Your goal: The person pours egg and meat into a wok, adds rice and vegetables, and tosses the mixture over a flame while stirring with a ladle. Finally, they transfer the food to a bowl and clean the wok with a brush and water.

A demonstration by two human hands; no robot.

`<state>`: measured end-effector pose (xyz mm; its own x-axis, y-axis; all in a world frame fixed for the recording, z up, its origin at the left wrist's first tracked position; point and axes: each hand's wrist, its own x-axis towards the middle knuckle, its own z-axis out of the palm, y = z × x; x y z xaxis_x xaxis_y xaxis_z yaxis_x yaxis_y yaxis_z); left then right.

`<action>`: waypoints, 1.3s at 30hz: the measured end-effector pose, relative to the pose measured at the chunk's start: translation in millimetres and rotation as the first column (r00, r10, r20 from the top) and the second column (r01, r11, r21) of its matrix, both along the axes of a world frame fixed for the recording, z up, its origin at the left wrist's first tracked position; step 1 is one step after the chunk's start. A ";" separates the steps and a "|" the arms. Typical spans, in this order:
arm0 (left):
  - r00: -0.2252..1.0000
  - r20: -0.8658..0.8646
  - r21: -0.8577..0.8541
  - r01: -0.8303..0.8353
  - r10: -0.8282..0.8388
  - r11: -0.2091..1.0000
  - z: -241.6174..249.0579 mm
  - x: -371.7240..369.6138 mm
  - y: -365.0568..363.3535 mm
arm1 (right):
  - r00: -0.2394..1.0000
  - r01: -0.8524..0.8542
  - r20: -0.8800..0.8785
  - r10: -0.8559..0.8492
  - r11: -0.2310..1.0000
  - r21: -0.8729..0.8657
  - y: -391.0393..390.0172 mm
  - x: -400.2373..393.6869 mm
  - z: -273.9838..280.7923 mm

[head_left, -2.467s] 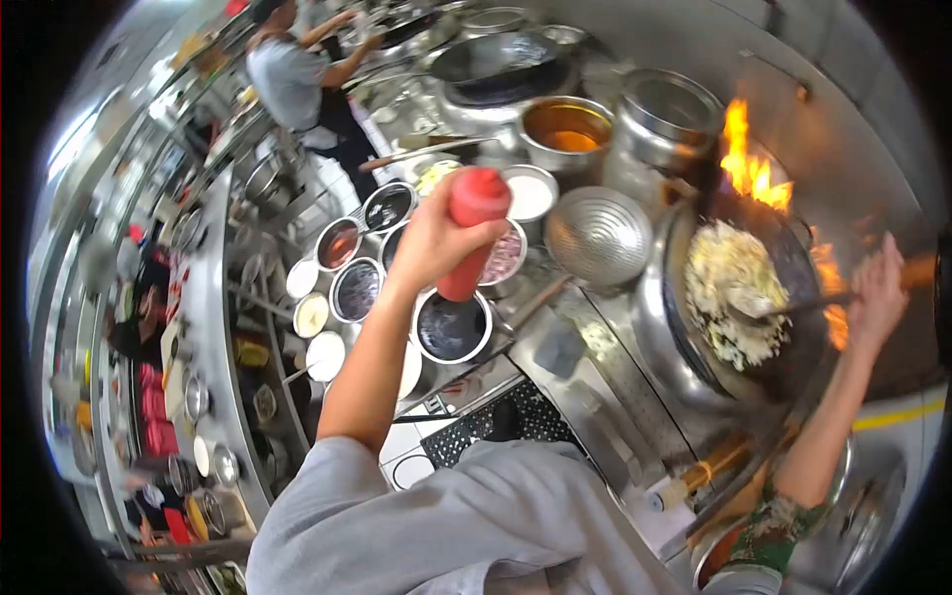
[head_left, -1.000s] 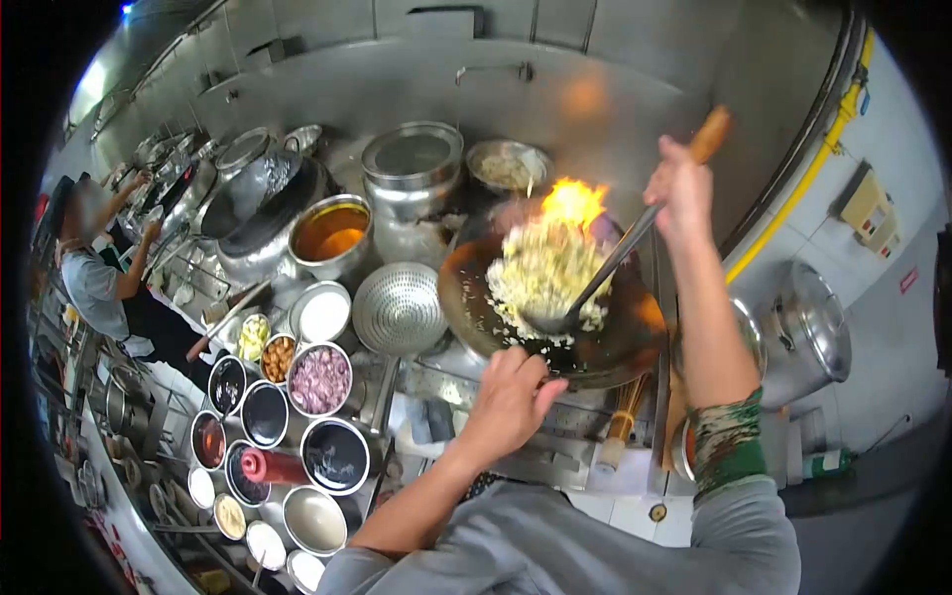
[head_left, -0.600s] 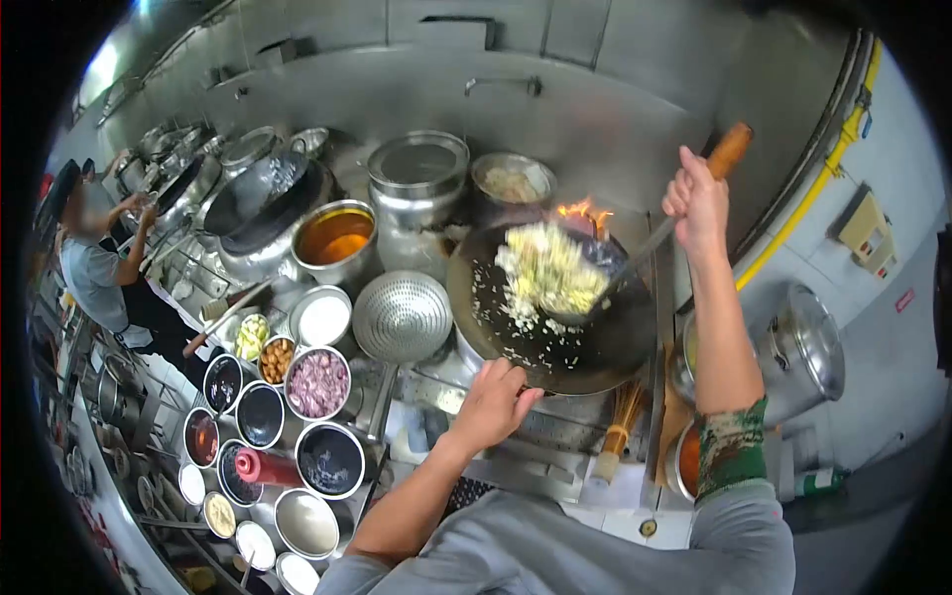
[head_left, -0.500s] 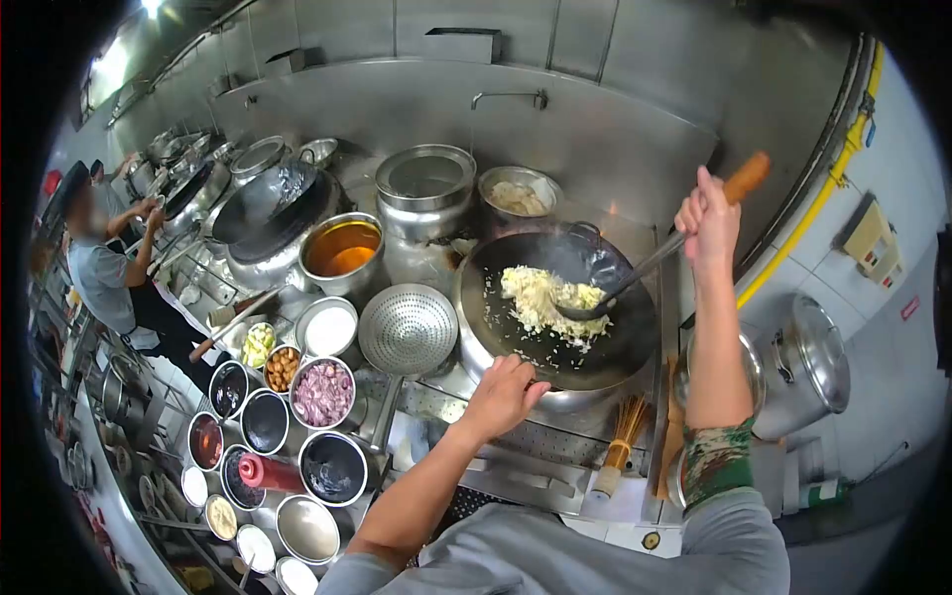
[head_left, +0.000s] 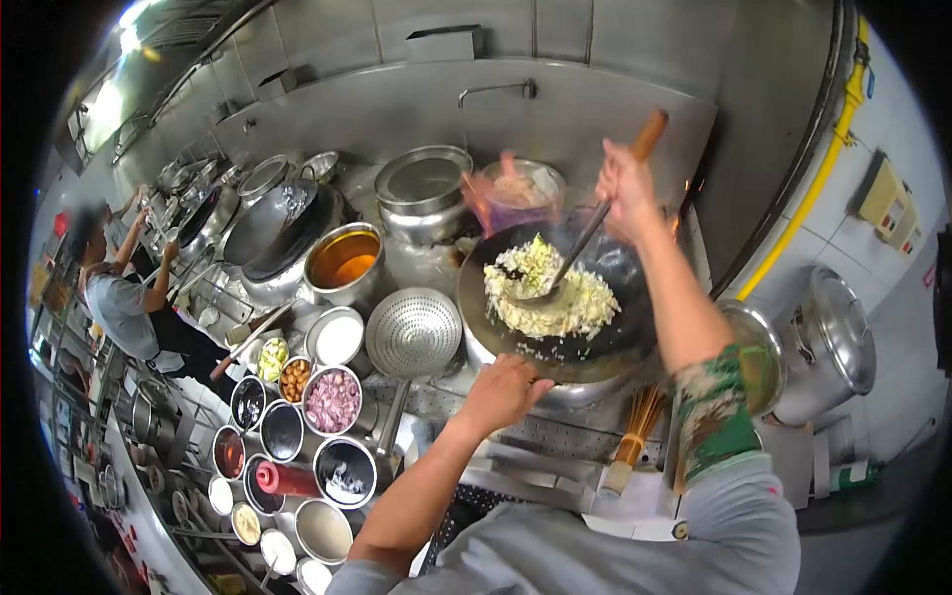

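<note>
My right hand [head_left: 627, 190] is wrapped round the handle of a long wok ladle [head_left: 585, 243] with a wooden grip end. The ladle's bowl rests among chopped pale yellow and white food [head_left: 570, 305] in a dark wok [head_left: 635, 337]. At the wok's near left rim, my left hand [head_left: 506, 394] is closed on the edge, its thumb pointing right; the fingertips are hidden. Flames show behind the wok, beside a metal bowl [head_left: 540, 183] of pale food.
A perforated strainer [head_left: 414, 332] lies left of the wok. Beyond it stand a pot of orange oil [head_left: 344, 260], a bowl of chopped purple onion [head_left: 332, 401] and several seasoning tins. A bamboo brush [head_left: 635, 436] lies in front. A co-worker [head_left: 124, 307] stands far left.
My right hand and the ladle have swung left and tipped more upright. The food is spread wider in the wok, and flames have flared up behind it. My left hand stays at the rim.
</note>
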<state>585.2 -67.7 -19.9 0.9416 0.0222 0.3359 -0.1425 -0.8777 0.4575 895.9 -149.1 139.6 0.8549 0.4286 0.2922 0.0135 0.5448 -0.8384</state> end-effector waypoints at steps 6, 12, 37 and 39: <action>0.986 0.127 -0.151 -0.091 0.110 0.984 51.6 -43.7 -48.0 | 0.995 0.044 -0.075 -0.062 0.972 -0.229 -33.9 -54.3 64.0; 0.992 0.049 -0.012 -0.115 0.116 0.993 -41.6 -53.9 -35.7 | 0.893 0.432 0.215 -0.396 0.889 -0.152 -23.7 -99.5 42.6; 0.979 0.190 -0.103 -0.059 0.077 0.993 -3.0 -1.5 -9.8 | 0.950 0.258 0.163 -0.267 0.963 0.071 -45.6 -54.2 -15.6; 0.984 0.159 -0.082 -0.073 0.086 0.994 -3.2 -5.3 -9.9 | 0.977 0.123 0.171 -0.124 0.992 0.015 -37.1 -51.2 -20.8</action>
